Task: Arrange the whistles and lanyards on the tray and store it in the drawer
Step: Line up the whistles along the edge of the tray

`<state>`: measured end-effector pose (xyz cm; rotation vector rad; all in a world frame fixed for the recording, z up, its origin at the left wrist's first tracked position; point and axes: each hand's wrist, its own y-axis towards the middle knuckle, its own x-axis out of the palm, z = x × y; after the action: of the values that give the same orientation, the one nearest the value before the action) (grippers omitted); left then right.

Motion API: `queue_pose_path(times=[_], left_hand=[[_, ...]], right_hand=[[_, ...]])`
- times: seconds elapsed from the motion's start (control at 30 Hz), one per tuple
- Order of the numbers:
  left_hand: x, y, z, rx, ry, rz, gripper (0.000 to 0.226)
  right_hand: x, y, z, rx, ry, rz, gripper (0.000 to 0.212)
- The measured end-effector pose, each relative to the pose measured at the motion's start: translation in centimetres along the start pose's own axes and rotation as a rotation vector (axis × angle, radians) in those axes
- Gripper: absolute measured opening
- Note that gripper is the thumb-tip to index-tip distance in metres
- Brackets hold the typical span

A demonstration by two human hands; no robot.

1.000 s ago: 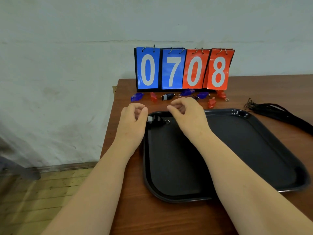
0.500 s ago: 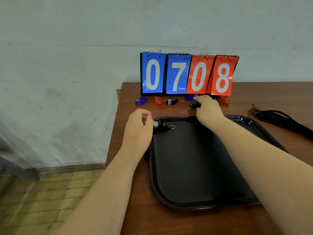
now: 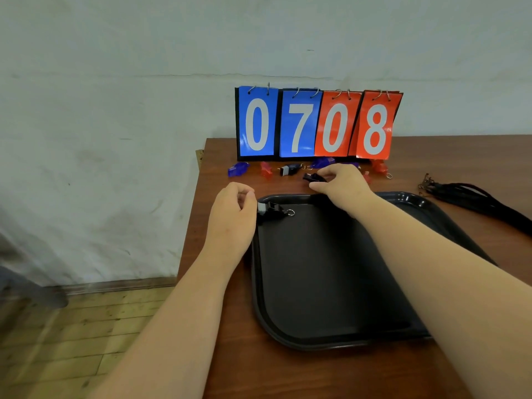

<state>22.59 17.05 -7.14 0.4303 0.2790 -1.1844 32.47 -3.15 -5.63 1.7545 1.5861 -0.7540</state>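
Head cam: brown wood table (image 3: 230,370) against scuffed white wall (image 3: 115,110), plank floor (image 3: 86,326) on left, 0708 scoreboard (image 3: 316,125) at back. Glossy black tray (image 3: 331,283), black ringed whistle (image 3: 273,210) in its far-left corner. Your left hand (image 3: 233,214) is curled right beside it, can't tell if gripping. Your right hand (image 3: 345,182) pinches second black whistle (image 3: 313,177) just behind tray.

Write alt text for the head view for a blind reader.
A person's left hand holds a black whistle with a white mouthpiece in the far left corner of a black plastic tray, while the right hand pinches a second black whistle on the brown wooden table before a flip scoreboard reading 0708.
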Motion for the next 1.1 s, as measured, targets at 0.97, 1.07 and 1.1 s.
queue_pose_path(times=[0.97,1.07,1.1], left_hand=[[-0.6,-0.5,0.1,-0.02,-0.12,0.043,0.016],[-0.5,-0.4,0.0,-0.019,-0.117,0.045,0.016],[-0.5,-0.4,0.0,-0.02,-0.112,0.047,0.016]], right_hand=[[1.1,-9.7,-3.6,-0.416,-0.028,-0.323,0.03],[1.1,-9.6,-3.5,-0.401,-0.012,-0.283,0.026],[1.1,-9.6,-3.5,-0.397,-0.012,-0.274,0.024]])
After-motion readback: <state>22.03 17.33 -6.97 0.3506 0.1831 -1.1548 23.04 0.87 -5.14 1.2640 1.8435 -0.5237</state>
